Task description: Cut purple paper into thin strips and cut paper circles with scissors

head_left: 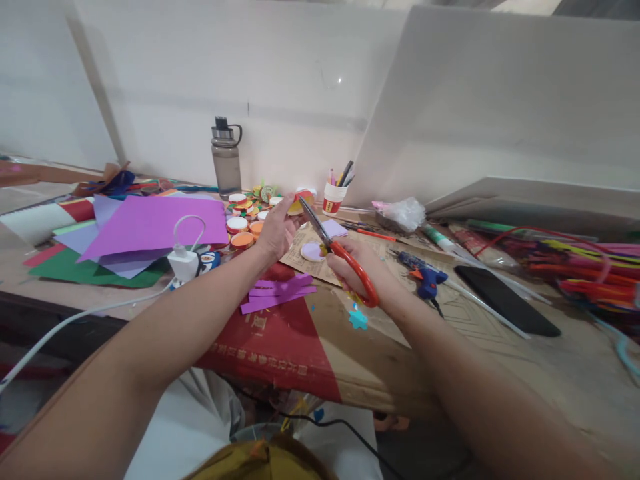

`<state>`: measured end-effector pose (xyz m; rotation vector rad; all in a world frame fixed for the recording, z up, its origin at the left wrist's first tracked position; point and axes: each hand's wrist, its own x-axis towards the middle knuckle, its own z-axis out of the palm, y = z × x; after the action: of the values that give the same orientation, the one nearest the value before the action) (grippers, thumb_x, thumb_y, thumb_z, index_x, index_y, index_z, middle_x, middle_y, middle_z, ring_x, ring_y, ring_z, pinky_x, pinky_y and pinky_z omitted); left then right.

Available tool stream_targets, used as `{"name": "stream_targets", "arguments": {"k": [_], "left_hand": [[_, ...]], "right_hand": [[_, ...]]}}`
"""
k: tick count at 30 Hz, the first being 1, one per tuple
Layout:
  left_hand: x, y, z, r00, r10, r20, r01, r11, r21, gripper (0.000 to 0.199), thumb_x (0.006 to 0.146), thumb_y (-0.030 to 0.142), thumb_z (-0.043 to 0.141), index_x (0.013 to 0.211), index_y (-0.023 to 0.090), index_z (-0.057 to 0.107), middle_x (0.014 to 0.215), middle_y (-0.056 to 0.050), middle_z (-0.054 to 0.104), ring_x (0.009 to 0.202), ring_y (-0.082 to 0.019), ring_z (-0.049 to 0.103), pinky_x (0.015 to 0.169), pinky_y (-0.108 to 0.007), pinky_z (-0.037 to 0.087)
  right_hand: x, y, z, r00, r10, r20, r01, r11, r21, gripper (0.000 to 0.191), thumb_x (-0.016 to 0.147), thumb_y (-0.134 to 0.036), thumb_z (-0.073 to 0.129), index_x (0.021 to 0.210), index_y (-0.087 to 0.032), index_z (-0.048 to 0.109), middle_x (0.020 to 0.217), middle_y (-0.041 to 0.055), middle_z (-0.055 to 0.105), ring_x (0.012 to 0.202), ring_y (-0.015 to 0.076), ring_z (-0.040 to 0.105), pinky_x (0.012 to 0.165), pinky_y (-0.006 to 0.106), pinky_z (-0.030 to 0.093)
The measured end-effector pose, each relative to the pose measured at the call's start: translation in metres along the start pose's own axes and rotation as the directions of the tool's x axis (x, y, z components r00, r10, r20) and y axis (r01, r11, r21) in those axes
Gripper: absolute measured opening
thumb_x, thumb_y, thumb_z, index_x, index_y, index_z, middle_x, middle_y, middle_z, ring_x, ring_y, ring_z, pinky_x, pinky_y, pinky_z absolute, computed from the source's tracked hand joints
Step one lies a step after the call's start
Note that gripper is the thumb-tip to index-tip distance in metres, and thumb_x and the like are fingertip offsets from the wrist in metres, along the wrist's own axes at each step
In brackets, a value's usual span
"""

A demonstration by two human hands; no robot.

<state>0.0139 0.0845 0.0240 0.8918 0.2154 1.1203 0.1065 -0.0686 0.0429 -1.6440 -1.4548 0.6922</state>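
Observation:
My left hand point(278, 229) is raised over the middle of the table, its fingers closed on a round yellow and red piece point(300, 201). My right hand point(354, 265) grips scissors point(351, 267) with red handles; their blades point up and left, the tips at the round piece. Below the blades a pale purple disc point(313, 251) lies on brown printed paper. Purple paper strips point(277, 293) lie in front of my left hand, and a turquoise flower shape point(358, 319) lies nearer the table's front edge.
Coloured sheets point(160, 223) and a white plug point(183, 265) are at the left. Round lidded pieces point(243, 240), a bottle point(227, 160) and a pen cup point(334, 198) stand behind. A glue gun point(427, 279), a black phone point(505, 301) and coloured stems point(600, 273) lie at the right.

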Motion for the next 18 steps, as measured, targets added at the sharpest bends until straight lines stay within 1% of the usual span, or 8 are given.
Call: {"name": "stream_targets", "arguments": {"k": [5, 8, 10, 13, 18], "left_hand": [[-0.0002, 0.0008, 0.0015, 0.999, -0.007, -0.039, 0.008, 1.000, 0.020, 0.028, 0.083, 0.043, 0.067, 0.088, 0.017, 0.071, 0.093, -0.010, 0.076, 0.107, -0.025, 0.069, 0.099, -0.038, 0.049], [-0.0012, 0.0006, 0.0017, 0.998, -0.016, -0.060, 0.016, 1.000, -0.001, 0.027, 0.081, 0.042, 0.069, 0.087, 0.016, 0.070, 0.095, -0.011, 0.076, 0.107, -0.026, 0.069, 0.100, -0.039, 0.049], [-0.0025, 0.0003, 0.0023, 0.998, -0.021, -0.064, 0.020, 1.000, -0.020, 0.026, 0.081, 0.043, 0.070, 0.087, 0.017, 0.070, 0.098, -0.010, 0.075, 0.108, -0.026, 0.069, 0.100, -0.039, 0.049], [-0.0039, -0.0001, 0.0030, 0.998, -0.025, -0.052, 0.023, 0.999, -0.042, 0.026, 0.081, 0.043, 0.069, 0.088, 0.018, 0.069, 0.098, -0.010, 0.075, 0.108, -0.026, 0.069, 0.100, -0.040, 0.050], [-0.0016, 0.0001, 0.0006, 0.999, -0.021, -0.045, 0.019, 0.999, -0.039, 0.026, 0.082, 0.043, 0.067, 0.084, 0.017, 0.069, 0.091, -0.010, 0.075, 0.107, -0.027, 0.069, 0.101, -0.040, 0.049]], "right_hand": [[0.0035, 0.0058, -0.0018, 0.996, -0.082, 0.020, 0.083, 0.996, -0.030, 0.011, 0.075, -0.012, 0.055, 0.079, -0.022, 0.054, 0.054, -0.0062, 0.049, 0.046, 0.0102, 0.043, 0.045, 0.022, 0.033], [0.0038, 0.0068, -0.0034, 0.989, -0.146, 0.026, 0.147, 0.988, -0.042, 0.011, 0.076, -0.015, 0.059, 0.077, -0.023, 0.052, 0.056, -0.0051, 0.051, 0.050, 0.0113, 0.046, 0.048, 0.022, 0.036], [0.0033, 0.0061, -0.0051, 0.991, -0.125, 0.048, 0.126, 0.992, -0.023, 0.010, 0.082, -0.021, 0.058, 0.075, -0.023, 0.050, 0.056, -0.0043, 0.051, 0.050, 0.0122, 0.048, 0.048, 0.024, 0.039], [0.0022, 0.0054, -0.0079, 0.993, -0.046, 0.106, 0.045, 0.999, 0.015, 0.012, 0.087, -0.028, 0.051, 0.076, -0.023, 0.048, 0.055, -0.0044, 0.051, 0.045, 0.0126, 0.049, 0.046, 0.025, 0.040], [0.0002, 0.0033, -0.0090, 0.986, 0.008, 0.167, -0.016, 0.999, 0.044, 0.017, 0.086, -0.033, 0.054, 0.074, -0.023, 0.047, 0.052, -0.0047, 0.051, 0.041, 0.0127, 0.049, 0.042, 0.025, 0.040]]}}
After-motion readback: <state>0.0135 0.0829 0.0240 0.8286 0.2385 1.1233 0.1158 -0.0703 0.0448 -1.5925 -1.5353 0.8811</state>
